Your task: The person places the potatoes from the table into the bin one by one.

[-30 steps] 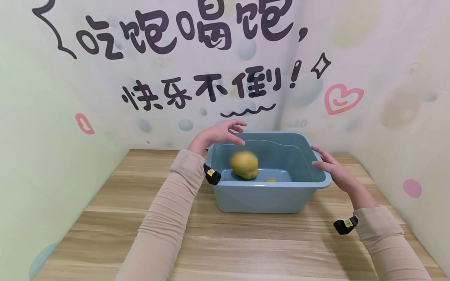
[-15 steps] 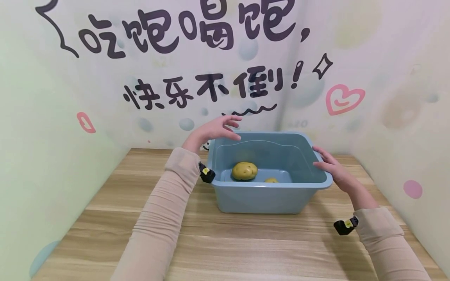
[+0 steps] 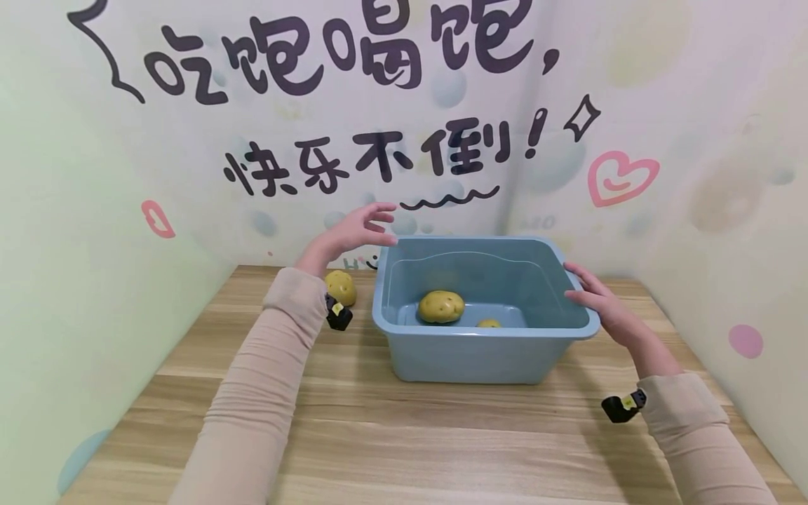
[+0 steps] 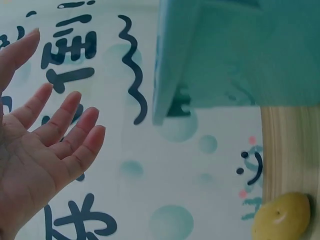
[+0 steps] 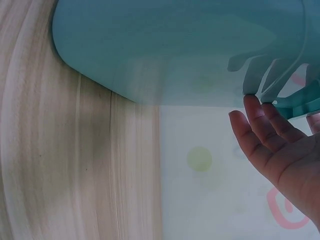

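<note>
A blue plastic tub (image 3: 486, 331) stands on the wooden table. One yellow potato (image 3: 441, 306) lies on the tub's floor, with a smaller yellow piece (image 3: 488, 323) beside it. Another potato (image 3: 341, 287) lies on the table left of the tub, behind my left sleeve. My left hand (image 3: 362, 228) hovers above and left of the tub's back left corner, fingers spread and holding nothing. The left wrist view shows this hand's bare palm (image 4: 45, 145), the tub (image 4: 225, 55) and the table potato (image 4: 281, 217). My right hand (image 3: 590, 291) rests with straight fingers on the tub's right rim; its fingertips (image 5: 255, 107) touch the tub (image 5: 175, 50).
Walls with printed black characters and a pink heart (image 3: 621, 179) close in the table (image 3: 442, 442) at the back and on both sides. Bare wood shows in front of the tub and along its left side.
The potato that was blurred in mid-fall inside the tub now lies still on its floor. My left hand has drawn back to the left, uncovering the potato on the table. The right hand stays put.
</note>
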The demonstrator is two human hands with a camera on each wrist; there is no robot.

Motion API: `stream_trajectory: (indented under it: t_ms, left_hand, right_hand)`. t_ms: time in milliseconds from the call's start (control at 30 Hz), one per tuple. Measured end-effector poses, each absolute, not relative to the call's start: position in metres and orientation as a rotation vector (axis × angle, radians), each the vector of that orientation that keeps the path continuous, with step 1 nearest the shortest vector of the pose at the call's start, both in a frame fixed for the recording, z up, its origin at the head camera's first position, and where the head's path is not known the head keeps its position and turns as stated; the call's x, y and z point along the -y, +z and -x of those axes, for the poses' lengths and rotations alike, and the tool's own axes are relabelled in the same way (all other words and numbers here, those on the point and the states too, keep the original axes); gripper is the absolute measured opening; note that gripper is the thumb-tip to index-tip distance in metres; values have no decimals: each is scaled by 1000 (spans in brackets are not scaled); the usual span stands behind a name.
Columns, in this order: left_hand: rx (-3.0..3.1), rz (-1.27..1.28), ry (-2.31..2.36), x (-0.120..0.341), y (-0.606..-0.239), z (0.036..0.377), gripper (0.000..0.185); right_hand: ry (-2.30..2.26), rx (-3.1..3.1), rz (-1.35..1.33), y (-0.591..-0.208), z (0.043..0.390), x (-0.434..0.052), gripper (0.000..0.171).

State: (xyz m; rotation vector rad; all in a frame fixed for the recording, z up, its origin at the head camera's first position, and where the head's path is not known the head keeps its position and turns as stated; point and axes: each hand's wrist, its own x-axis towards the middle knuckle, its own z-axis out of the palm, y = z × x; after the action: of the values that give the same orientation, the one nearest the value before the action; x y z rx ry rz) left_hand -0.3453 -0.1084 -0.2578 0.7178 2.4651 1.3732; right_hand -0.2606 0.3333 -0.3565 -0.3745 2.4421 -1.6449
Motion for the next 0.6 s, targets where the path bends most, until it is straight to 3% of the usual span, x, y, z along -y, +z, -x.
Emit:
stream_trajectory:
  t_ms: [600]
  left_hand:
    - [-2577, -670, 1401, 145, -291, 349, 68]
  right_hand:
    - [-1673, -2434, 393, -359, 261, -333, 63]
